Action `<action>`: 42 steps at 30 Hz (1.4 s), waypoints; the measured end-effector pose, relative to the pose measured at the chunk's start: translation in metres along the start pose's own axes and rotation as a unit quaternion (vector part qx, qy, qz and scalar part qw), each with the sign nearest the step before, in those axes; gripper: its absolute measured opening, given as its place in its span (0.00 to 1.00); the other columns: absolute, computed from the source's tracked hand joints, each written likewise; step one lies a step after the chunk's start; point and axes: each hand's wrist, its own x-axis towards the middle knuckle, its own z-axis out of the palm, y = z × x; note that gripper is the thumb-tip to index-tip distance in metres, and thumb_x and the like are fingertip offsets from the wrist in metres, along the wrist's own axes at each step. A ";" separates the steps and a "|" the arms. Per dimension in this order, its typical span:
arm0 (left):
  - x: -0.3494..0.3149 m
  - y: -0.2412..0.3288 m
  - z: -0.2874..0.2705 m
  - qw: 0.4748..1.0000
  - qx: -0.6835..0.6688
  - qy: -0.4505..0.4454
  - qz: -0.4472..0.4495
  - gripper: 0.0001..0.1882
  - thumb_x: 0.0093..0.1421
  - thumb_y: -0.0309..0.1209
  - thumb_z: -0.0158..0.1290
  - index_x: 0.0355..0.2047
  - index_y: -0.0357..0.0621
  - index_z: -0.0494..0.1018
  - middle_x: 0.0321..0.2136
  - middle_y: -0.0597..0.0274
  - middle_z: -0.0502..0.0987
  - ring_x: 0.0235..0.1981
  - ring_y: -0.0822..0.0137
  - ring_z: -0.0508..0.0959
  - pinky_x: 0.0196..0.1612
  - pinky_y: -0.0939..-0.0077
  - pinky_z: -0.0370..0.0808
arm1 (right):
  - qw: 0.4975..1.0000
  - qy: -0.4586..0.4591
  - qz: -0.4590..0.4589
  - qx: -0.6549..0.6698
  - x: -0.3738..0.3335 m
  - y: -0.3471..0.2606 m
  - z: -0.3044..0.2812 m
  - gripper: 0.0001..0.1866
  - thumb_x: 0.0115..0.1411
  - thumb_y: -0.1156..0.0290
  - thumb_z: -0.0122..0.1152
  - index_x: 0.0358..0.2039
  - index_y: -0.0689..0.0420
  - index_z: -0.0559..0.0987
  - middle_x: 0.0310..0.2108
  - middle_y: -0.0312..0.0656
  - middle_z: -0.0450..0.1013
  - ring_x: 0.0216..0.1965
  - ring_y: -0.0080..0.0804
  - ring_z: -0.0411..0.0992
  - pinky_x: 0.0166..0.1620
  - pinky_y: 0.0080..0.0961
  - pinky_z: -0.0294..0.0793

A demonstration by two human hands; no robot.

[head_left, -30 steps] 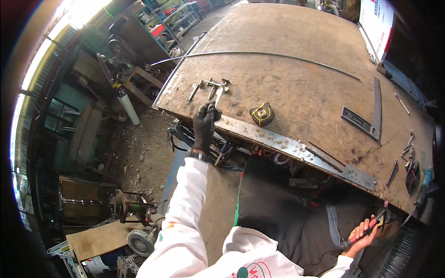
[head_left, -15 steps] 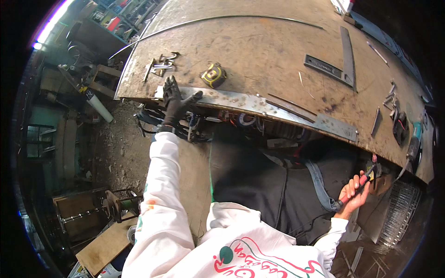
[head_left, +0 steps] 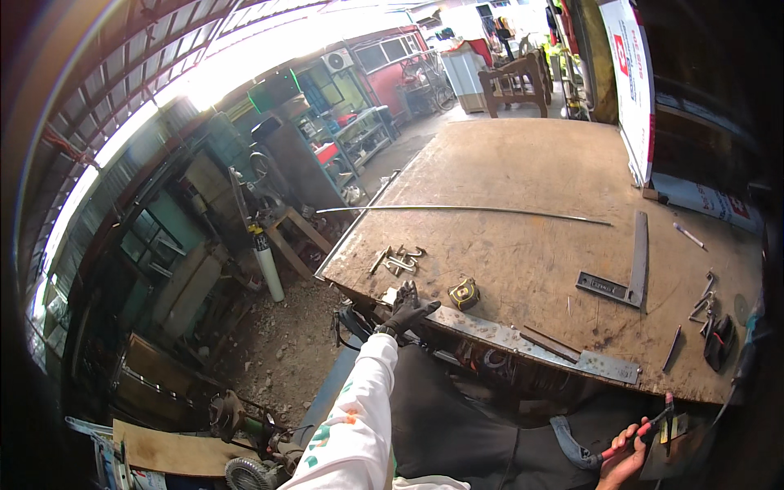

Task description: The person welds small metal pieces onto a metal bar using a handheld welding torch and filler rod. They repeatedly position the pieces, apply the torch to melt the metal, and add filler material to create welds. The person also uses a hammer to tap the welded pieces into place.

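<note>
My left hand (head_left: 408, 312), in a black glove, lies with fingers spread at the left end of a long flat metal strip (head_left: 474, 326) along the table's near edge. A yellow and black tape measure (head_left: 464, 294) sits just beyond the strip. Several bent metal pieces (head_left: 398, 260) lie farther left. At the lower right my bare right hand (head_left: 625, 454) is closed around the red handle of what looks like a welding torch (head_left: 645, 429), its pinkish tip pointing up by the table edge. A blue denim-covered cable (head_left: 572, 445) runs to its handle.
The big worn table (head_left: 506, 171) carries a thin metal rod (head_left: 465, 210), a black steel square (head_left: 641, 261), a marker (head_left: 689, 235) and a dark pointed rod (head_left: 671, 349). Hand tools (head_left: 719, 339) lie at the right edge. A gas cylinder (head_left: 268, 273) stands on rubble at left.
The view has tilted up, bringing the far end of the table and the yard into sight. My left hand stays on the strip; my right hand still holds the torch.
</note>
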 end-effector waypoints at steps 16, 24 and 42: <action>0.050 -0.074 -0.054 0.924 -0.156 -0.342 0.071 0.39 0.62 0.42 0.64 0.67 0.34 0.64 0.66 0.43 0.68 0.66 0.52 0.69 0.69 0.64 0.63 | 0.996 -0.055 -0.040 -0.062 -0.030 -0.008 0.036 0.34 0.70 0.59 0.60 0.71 0.54 0.60 0.54 0.51 0.75 0.44 0.36 0.76 0.48 0.39 0.77; 0.079 -0.065 -0.042 0.895 -0.143 -0.419 0.045 0.37 0.63 0.40 0.63 0.67 0.35 0.64 0.66 0.43 0.68 0.66 0.53 0.69 0.69 0.64 0.63 | 0.977 -0.130 -0.034 -0.165 -0.046 -0.016 0.124 0.31 0.65 0.57 0.68 0.62 0.58 0.69 0.46 0.56 0.79 0.32 0.31 0.75 0.38 0.31 0.75; 0.044 -0.082 -0.022 0.894 -0.246 -0.374 -0.015 0.33 0.66 0.36 0.60 0.67 0.36 0.65 0.66 0.42 0.67 0.66 0.55 0.69 0.69 0.63 0.63 | 0.999 0.028 0.011 -0.019 0.024 0.000 0.099 0.32 0.72 0.49 0.54 0.70 0.50 0.62 0.49 0.46 0.74 0.38 0.28 0.71 0.38 0.27 0.76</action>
